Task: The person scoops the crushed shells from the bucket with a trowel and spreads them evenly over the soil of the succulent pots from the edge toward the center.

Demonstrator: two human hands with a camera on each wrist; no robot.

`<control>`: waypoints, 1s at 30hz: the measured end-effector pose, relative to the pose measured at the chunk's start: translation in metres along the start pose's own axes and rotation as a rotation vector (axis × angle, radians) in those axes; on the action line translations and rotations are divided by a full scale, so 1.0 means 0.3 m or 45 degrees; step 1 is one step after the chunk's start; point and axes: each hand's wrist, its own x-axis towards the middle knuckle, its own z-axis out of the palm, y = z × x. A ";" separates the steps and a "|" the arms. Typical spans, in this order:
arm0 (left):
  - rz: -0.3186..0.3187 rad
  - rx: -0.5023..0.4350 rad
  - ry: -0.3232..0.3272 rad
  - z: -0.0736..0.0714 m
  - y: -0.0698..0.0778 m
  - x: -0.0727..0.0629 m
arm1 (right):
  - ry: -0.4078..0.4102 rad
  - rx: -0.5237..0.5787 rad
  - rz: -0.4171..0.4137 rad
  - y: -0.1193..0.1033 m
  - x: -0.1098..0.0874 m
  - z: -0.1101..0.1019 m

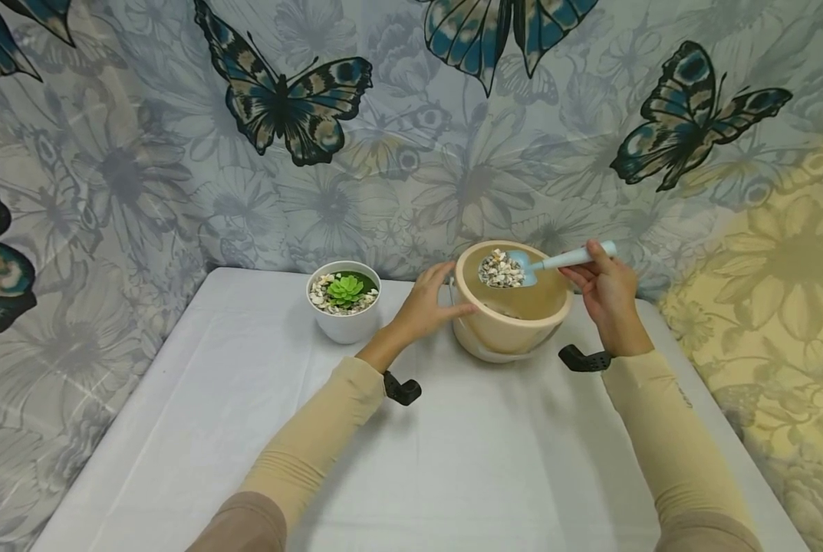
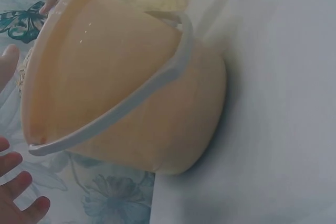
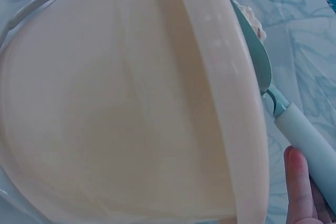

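In the head view my right hand (image 1: 607,295) grips the handle of a small light-blue trowel (image 1: 570,258). Its scoop carries a heap of mixed pebbles (image 1: 501,268) over the mouth of a cream bucket (image 1: 515,337). The bucket's grey handle (image 2: 126,106) hangs down along its side in the left wrist view. My left hand (image 1: 425,303) is beside the bucket's left rim, its fingers spread and its thumb near the rim. From the right wrist, the trowel (image 3: 304,135) shows beyond the bucket rim (image 3: 231,87), pebbles peeking over the blade.
To the left of the bucket stands a white pot (image 1: 345,326) with a green succulent (image 1: 345,290) set among pebbles. Both stand on a white-covered table (image 1: 411,460). Behind the table hangs a floral and butterfly-print backdrop (image 1: 383,199).
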 end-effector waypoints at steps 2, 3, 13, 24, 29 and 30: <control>-0.003 0.001 -0.012 -0.010 0.004 -0.002 | 0.006 0.007 0.004 -0.001 -0.002 0.004; -0.003 0.006 -0.016 -0.014 0.006 -0.003 | 0.009 0.008 0.005 -0.002 -0.003 0.006; 0.010 -0.020 0.021 -0.049 0.008 -0.027 | -0.012 0.018 0.010 -0.003 -0.009 0.022; 0.029 -0.040 0.080 -0.085 -0.012 -0.059 | 0.005 0.016 0.011 0.000 -0.012 0.051; 0.063 -0.015 0.115 -0.106 -0.021 -0.073 | -0.007 0.030 0.011 0.001 -0.013 0.065; 0.064 -0.007 0.119 -0.110 -0.022 -0.076 | -0.007 0.032 0.009 0.002 -0.014 0.068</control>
